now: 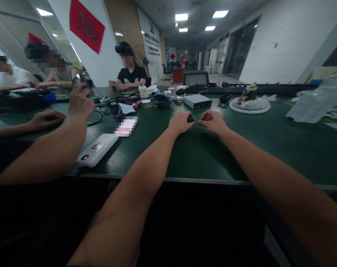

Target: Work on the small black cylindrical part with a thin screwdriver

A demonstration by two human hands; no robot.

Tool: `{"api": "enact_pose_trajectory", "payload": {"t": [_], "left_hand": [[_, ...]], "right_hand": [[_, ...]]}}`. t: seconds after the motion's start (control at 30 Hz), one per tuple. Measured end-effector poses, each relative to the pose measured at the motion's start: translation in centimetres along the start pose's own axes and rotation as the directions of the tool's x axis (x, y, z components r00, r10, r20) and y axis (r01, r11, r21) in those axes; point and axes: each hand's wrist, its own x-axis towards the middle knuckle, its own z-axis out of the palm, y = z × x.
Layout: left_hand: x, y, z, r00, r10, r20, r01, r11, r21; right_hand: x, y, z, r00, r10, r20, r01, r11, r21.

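While poised over the green tabletop (207, 155), the left hand (181, 123) is pinching a small black object (191, 118), and the right hand (211, 122) is curling just beside it, its grip unclear.

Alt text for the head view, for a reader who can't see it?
A person's left hand pinches a small black object beside the right hand over a dark green workbench. To the left, another person's hands sit near a white handheld device; cables and a flat metal box lie beyond.

My L hand (181, 123) & R hand (212, 122): bare skin, no gloves. L forearm (132, 178) & R forearm (271, 181): also bare to frame edge, tapering twd wrists.
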Motion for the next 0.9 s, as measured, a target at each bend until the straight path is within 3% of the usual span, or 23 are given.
{"api": "enact_pose_trajectory", "payload": {"t": [0.1, 0.17, 0.3, 0.53, 0.9], "left_hand": [[0.01, -0.06, 0.09, 0.999, 0.044, 0.008, -0.044, 0.999, -0.01], [0.06, -0.1, 0.12, 0.997, 0.073, 0.028, -0.072, 0.997, -0.018], [0.22, -0.2, 0.18, 0.992, 0.113, 0.062, -0.111, 0.993, -0.042], [0.34, -0.33, 0.28, 0.977, 0.202, 0.065, -0.195, 0.976, -0.097], [0.33, -0.52, 0.14, 0.956, 0.283, 0.073, -0.268, 0.95, -0.16]], "right_hand": [[0.05, -0.36, -0.02, 0.997, 0.074, -0.01, -0.071, 0.98, 0.185], [0.05, -0.43, -0.17, 0.997, 0.069, -0.03, -0.061, 0.976, 0.207], [-0.07, -0.46, -0.35, 0.998, 0.019, -0.06, -0.01, 0.99, 0.138], [-0.36, -0.92, -0.01, 0.998, -0.06, 0.034, 0.055, 0.989, 0.137], [-0.26, -0.43, -0.38, 0.999, -0.052, 0.004, 0.052, 0.997, -0.056]]}}
